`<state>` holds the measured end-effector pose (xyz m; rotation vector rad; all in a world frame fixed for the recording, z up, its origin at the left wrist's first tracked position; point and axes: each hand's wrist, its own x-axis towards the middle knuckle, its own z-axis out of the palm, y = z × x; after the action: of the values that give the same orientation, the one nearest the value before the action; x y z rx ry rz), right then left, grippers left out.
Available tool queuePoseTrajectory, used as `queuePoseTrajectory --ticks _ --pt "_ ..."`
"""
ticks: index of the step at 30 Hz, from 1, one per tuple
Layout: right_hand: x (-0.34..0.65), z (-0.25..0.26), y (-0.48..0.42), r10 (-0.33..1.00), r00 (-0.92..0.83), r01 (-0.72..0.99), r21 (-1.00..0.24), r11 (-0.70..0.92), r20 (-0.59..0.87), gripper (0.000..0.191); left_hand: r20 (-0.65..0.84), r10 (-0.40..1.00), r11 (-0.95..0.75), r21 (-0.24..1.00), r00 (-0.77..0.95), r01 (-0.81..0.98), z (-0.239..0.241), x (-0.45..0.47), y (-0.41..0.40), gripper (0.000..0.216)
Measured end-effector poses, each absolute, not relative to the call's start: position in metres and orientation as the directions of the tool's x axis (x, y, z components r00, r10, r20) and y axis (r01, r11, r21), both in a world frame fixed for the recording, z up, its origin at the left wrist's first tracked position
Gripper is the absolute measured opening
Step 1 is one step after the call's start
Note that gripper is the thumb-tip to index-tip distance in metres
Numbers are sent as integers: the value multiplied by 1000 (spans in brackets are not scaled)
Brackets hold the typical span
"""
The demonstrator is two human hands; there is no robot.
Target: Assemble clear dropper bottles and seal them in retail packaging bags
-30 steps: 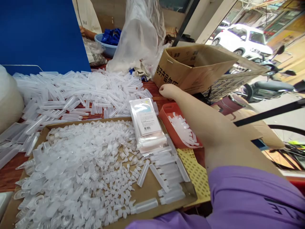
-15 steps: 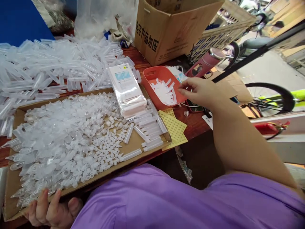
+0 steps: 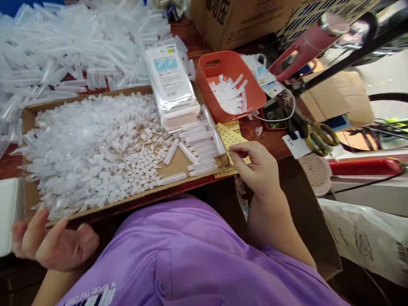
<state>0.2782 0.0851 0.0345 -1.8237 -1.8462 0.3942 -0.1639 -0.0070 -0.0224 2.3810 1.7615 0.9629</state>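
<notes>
My left hand (image 3: 59, 242) is palm up at the near left corner of a shallow cardboard tray (image 3: 204, 170). Its fingers are loosely curled and apart, with nothing seen in them. My right hand (image 3: 258, 168) hovers over yellow dotted sheets (image 3: 230, 135) at the tray's right end. Its thumb and forefinger are pinched together; whatever is between them is hidden. Small clear plastic nozzles and caps (image 3: 86, 148) heap the tray's left side. Clear plastic tubes (image 3: 204, 146) lie at its right, beneath a stack of printed packets (image 3: 170, 85).
An orange basket (image 3: 207, 80) with white paper strips stands behind the sheets. A large pile of clear tubes (image 3: 79, 46) covers the table's back left. Scissors (image 3: 321, 138), a phone (image 3: 274, 114), a pink bottle (image 3: 309, 44) and a cardboard box (image 3: 245, 21) are to the right and back.
My right hand has moved from the orange basket's right edge down to the yellow sheets. My left hand has come away from beneath the tray's edge. The view has tilted down.
</notes>
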Motion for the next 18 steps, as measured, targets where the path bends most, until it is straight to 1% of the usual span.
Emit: queuePoseTrajectory --ticks 1,2,3,4,6,8,10,12,13,14,15,17,18 --pt "268 40 86 981 -130 813 -551 187 142 17 672 721 -429 241 169 871 -15 -156 -8 113" --pt "258 46 88 944 -302 766 -556 323 132 17 715 669 -403 117 204 908 -6 -147 -8 103" --pt "247 51 92 879 -462 704 -552 447 123 19 729 644 -397 62 231 916 2 -137 -6 97" --pt "236 56 97 799 -592 640 -542 544 103 22 721 642 -409 33 261 912 10 -128 -2 92" --pt "212 63 108 643 -766 555 -507 660 -2 25 690 647 -427 -26 325 904 25 -112 8 84" --pt "187 66 119 519 -837 536 -445 717 -172 23 617 695 -428 -56 369 902 38 -105 20 71" --pt "166 66 128 427 -840 536 -390 749 -334 21 524 760 -422 -51 384 905 52 -105 34 52" --pt "149 65 132 379 -821 537 -354 766 -426 20 424 844 -377 31 329 926 68 -113 52 31" --pt "144 65 134 372 -813 539 -339 771 -448 21 350 894 -327 87 279 941 76 -118 65 30" --pt "140 66 135 371 -809 539 -324 778 -456 21 226 949 -253 124 221 959 86 -125 79 37" --pt "138 66 137 371 -810 534 -311 786 -454 20 160 970 -204 119 184 972 95 -132 95 44" --pt "138 69 139 373 -815 526 -294 798 -444 17 88 990 -121 94 113 988 115 -147 133 50" --pt "140 71 140 379 -813 527 -283 801 -442 19 33 998 -64 61 62 996 123 -155 153 56"
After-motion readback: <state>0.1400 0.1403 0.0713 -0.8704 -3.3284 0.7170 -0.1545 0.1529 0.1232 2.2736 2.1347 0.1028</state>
